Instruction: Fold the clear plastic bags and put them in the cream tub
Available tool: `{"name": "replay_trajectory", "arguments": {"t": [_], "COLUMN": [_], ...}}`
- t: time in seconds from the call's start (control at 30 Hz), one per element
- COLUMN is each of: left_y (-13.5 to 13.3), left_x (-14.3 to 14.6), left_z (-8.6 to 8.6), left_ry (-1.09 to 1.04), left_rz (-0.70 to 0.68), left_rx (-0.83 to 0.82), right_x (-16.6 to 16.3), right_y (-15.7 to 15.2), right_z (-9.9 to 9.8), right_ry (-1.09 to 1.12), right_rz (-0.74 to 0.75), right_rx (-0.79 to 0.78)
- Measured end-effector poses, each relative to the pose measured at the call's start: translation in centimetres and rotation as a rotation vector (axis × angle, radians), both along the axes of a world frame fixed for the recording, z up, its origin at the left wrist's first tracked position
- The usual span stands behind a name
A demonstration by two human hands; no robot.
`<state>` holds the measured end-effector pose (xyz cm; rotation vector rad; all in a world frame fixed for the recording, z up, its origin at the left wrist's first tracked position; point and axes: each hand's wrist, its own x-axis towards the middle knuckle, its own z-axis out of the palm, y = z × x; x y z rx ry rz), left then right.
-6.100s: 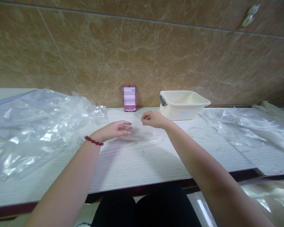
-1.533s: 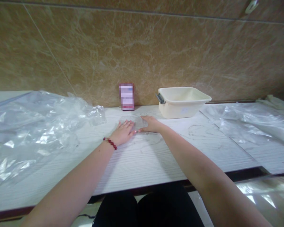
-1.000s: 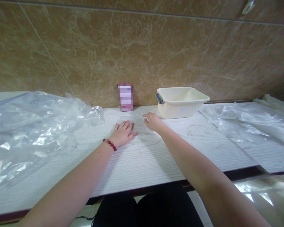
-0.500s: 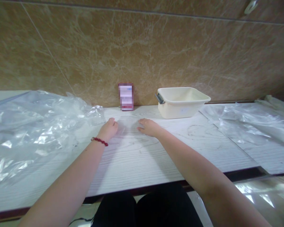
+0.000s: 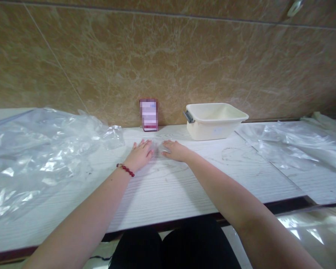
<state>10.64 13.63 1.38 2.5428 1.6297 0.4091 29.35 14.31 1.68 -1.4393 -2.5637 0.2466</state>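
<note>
One small clear plastic piece (image 5: pixel 156 147) lies on the table (image 5: pixel 162 198), to the left of the cream tub (image 5: pixel 210 130) and slightly nearer the wearer. As far as its faint outline shows, it is laid down but not let go of: both hands are at it, so the handling looks unfinished; how much is left cannot be told. Further left of the tub, the left hand (image 5: pixel 140 153) is palm down with fingers spread, seemingly pressing rather than grasping. Between the piece and the tub, the right hand (image 5: pixel 176 151) is loosely curved, thumb and fingers parted, not clenched; contact with an edge is hard to make out.

Left of the tub too, a phone (image 5: pixel 149 116) leans on the marbled wall (image 5: pixel 168 63). Well left of the tub spreads a heap of crumpled clear plastic (image 5: pixel 44 149); to its right lies a second heap (image 5: pixel 294 145). The tub and phone limit room behind the hands, while the hands themselves hide part of the piece.
</note>
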Motion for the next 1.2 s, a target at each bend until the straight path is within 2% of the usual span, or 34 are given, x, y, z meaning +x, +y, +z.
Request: {"name": "replay_trajectory", "arguments": {"t": [0.13, 0.4, 0.6, 0.87, 1.0, 1.07, 1.2], "left_y": [-0.6, -0.8, -0.9, -1.1, -1.2, -1.2, -1.2], "left_x": [1.2, 1.5, 1.6, 1.6, 1.5, 1.6, 1.7], "left_z": [-0.7, -1.3, -1.2, -0.9, -0.8, -0.7, -0.5], "left_ry": [0.017, 0.023, 0.051, 0.072, 0.095, 0.118, 0.183], "left_rz": [-0.067, -0.034, -0.017, 0.021, 0.028, 0.026, 0.031], "left_rx": [-0.049, -0.072, -0.077, -0.091, -0.101, -0.108, -0.119], "right_x": [0.1, -0.5, -0.9, 0.0, 1.9, 3.0, 4.1], "right_y": [0.1, 0.0, -0.7, 0.2, 0.6, 0.3, -0.7], "right_z": [-0.1, -0.2, 0.0, -0.5, 0.4, 1.6, 3.9], "right_ry": [0.0, 0.005, -0.061, -0.088, -0.075, -0.061, -0.059], "right_rz": [0.001, -0.033, -0.041, -0.266, -0.431, -0.369, 0.052], "right_rx": [0.003, 0.072, -0.035, -0.06, 0.089, 0.151, 0.139]}}
